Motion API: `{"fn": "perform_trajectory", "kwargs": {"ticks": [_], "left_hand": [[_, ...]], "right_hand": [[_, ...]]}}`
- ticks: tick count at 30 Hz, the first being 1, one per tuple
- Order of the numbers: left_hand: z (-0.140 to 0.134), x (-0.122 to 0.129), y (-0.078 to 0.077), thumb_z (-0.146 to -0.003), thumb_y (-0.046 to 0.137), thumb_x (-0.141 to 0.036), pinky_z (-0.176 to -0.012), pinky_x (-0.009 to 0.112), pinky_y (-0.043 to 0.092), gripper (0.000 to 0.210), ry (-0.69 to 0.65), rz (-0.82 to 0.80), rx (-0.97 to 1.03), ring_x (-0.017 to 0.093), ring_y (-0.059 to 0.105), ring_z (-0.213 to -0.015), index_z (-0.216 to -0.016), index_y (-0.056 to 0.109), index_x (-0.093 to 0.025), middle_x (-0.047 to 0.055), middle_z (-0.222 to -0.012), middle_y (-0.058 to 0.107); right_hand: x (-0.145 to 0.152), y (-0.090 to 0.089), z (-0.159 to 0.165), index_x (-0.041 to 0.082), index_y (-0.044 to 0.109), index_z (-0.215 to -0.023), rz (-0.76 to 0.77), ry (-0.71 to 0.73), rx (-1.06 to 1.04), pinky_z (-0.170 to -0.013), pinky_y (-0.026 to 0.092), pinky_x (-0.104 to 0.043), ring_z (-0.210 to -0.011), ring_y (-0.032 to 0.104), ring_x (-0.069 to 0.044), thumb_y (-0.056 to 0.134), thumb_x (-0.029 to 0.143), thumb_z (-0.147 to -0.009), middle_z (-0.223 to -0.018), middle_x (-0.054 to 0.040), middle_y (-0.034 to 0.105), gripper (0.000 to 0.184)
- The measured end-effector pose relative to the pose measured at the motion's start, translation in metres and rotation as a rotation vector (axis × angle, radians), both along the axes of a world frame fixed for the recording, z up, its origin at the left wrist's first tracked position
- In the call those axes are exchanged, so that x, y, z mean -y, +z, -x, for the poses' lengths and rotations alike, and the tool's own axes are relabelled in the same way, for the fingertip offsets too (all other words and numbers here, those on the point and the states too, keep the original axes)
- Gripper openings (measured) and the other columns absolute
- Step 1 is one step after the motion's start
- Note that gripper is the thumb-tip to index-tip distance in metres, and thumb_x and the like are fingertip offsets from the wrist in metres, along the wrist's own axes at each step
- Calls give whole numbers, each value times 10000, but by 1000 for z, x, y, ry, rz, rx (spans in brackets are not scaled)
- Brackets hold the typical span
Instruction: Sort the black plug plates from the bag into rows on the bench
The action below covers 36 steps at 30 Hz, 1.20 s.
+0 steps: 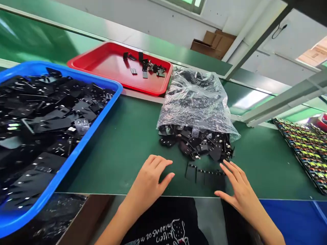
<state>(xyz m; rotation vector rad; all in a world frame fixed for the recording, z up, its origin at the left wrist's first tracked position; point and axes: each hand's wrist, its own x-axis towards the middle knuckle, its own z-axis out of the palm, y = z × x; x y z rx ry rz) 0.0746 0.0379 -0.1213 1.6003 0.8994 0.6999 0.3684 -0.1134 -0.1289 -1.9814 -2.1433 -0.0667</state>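
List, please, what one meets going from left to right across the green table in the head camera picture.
blue bin of black parts → left hand → row of flat black pieces → right hand → patterned tray at the right edge.

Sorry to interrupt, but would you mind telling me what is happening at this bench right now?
A person sits at a green table with both hands open and holding nothing. The right hand touches a short row of flat black pieces laid near the table's edge; the left hand rests on the table beside them. Just beyond, more black parts spill from a clear plastic bag. A blue bin of black parts stands on the left, a red tray behind.
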Motion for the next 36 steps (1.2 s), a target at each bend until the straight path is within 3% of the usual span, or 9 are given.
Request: {"fn": "perform_trajectory", "kwargs": {"ticks": [3, 5, 9, 12, 17, 27, 32, 36], "left_hand": [[-26, 8, -7, -815, 705, -327, -1029, 445, 331, 431, -166, -186, -125, 333, 476, -1125, -1236, 648, -252, 119, -1191, 592], [-41, 10, -10, -824, 702, -349, -1015, 461, 356, 540, -227, -414, -310, 340, 478, -1150, -1328, 569, -207, 148, -1257, 551], [-60, 8, -12, -811, 705, -425, -872, 420, 449, 632, -335, -861, -623, 295, 529, -991, -1313, 530, -84, 150, -1112, 578], [-62, 7, -14, -809, 709, -427, -763, 369, 461, 581, -350, -981, -640, 248, 527, -868, -1243, 552, -74, 102, -982, 581], [-60, 8, -21, -796, 734, -392, -736, 346, 443, 553, -357, -983, -582, 228, 502, -846, -1208, 525, -88, 72, -936, 569], [-54, 1, -15, -738, 781, -427, -764, 349, 416, 532, -358, -934, -560, 238, 493, -887, -1093, 529, -122, 71, -953, 567], [-21, -1, -13, -768, 770, -374, -825, 368, 412, 524, -334, -868, -594, 243, 492, -943, -1158, 519, -132, 80, -999, 567], [18, 4, -10, -827, 717, -333, -900, 401, 412, 525, -227, -793, -656, 254, 476, -1003, -1262, 485, -153, 85, -1027, 556]], "right_hand": [[15, -18, -13, 196, 227, -1516, -14, -69, -9, -967, 473, -587, -1301, 404, -372, 518, 551, -918, -1411, -195, 440, 754], [17, -21, -15, 212, 235, -1515, -24, -91, -17, -972, 458, -590, -1246, 427, -364, 531, 553, -907, -1346, -184, 473, 756], [10, -25, -15, 232, 295, -1490, -11, -94, -70, -947, 469, -557, -1105, 480, -326, 579, 540, -882, -1208, -155, 506, 738], [6, -28, -15, 199, 376, -1442, -25, -66, -103, -965, 457, -563, -1063, 492, -310, 594, 538, -868, -1127, -142, 509, 701], [2, -30, -16, 162, 472, -1367, -58, -12, -113, -1049, 375, -607, -989, 536, -265, 558, 541, -887, -1034, -112, 508, 617], [-12, -21, -3, 130, 560, -1274, -40, 36, -72, -1053, 377, -599, -960, 520, -258, 558, 582, -864, -999, -118, 533, 610], [-27, -13, 30, 106, 556, -1269, 22, 74, -49, -1069, 362, -602, -981, 515, -264, 578, 570, -850, -1008, -128, 536, 625], [-45, -10, 70, 81, 568, -1253, 11, 90, -104, -1063, 381, -584, -990, 504, -267, 622, 513, -849, -1005, -135, 541, 594]]}}
